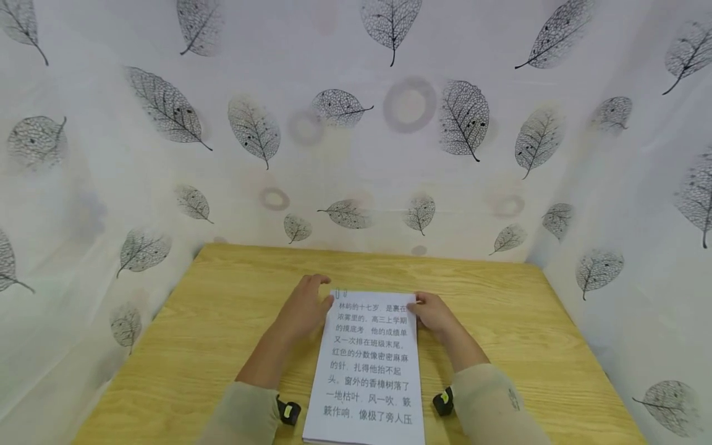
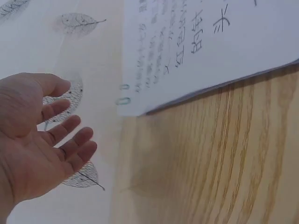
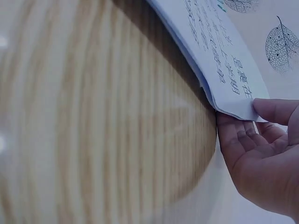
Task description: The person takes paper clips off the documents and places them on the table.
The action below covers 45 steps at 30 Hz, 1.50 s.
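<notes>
A stack of white paper sheets (image 1: 369, 361) printed with large Chinese text lies upright to me on the table. Two paper clips (image 1: 337, 293) sit at its far left corner, greenish in the left wrist view. My right hand (image 1: 436, 316) pinches the far right corner, the thumb (image 3: 275, 111) on top and the fingers (image 3: 232, 135) curled beneath the edge. Beside the clipped corner is my left hand (image 1: 303, 309); in the left wrist view its fingers (image 2: 70, 126) are loosely spread, apart from the paper, with nothing in them.
The wood-grain table (image 1: 222, 334) extends to both sides of the stack. White sheeting (image 1: 356, 167) with printed grey leaves rises behind the table and along its left and right edges. A dark strap device (image 1: 288, 410) is worn on each wrist, close to the paper's sides.
</notes>
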### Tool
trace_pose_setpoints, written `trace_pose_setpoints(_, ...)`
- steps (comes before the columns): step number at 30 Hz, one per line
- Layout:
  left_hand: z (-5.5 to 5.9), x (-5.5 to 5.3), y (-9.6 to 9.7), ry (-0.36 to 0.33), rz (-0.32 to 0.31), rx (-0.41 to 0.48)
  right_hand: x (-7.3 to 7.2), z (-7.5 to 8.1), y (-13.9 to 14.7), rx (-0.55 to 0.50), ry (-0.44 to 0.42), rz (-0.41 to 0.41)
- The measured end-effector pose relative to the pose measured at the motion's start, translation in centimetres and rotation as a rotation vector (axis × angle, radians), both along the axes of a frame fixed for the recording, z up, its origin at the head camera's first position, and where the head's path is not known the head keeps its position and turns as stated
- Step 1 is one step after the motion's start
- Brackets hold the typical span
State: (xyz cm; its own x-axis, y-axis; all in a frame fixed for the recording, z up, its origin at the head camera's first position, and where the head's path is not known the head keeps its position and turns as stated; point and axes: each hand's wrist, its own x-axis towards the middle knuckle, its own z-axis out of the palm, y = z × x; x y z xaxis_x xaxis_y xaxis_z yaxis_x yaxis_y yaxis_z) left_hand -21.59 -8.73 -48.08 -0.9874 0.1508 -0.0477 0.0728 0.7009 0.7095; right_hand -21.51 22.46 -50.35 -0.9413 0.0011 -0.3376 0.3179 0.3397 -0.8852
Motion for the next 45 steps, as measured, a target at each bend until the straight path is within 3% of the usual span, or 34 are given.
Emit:
trace_pose_setpoints(7, -2.4, -3.0, 0.4, -0.134, -0.031, 0.238, 0.1, -0.8, 0.7, -0.062, -0.018, -0.029)
trace_pose_setpoints(12, -4.0, -4.0, 0.8, -0.157, -0.072, 0.269, 0.3, -1.2, 0.9, -0.088, -0.034, -0.042)
trace_pose_setpoints(20, -5.0, -4.1, 1.0, -0.109, -0.057, 0.249, 0.3, -2.1, 1.5, -0.171, -0.031, -0.019)
trace_pose_setpoints(29, -6.0, -4.2, 0.8, -0.08, -0.048, 0.262, 0.1, -2.7, 1.6, -0.173, -0.018, -0.004)
trace_pose_setpoints(38, -5.7, -3.9, 0.8, -0.018, -0.067, 0.191, 0.2, -2.9, 1.8, -0.164, -0.012, -0.016)
trace_pose_setpoints(45, -5.9, -3.7, 0.6, -0.028, -0.053, 0.196, 0.3, -3.3, 2.0, -0.166, -0.002, -0.02)
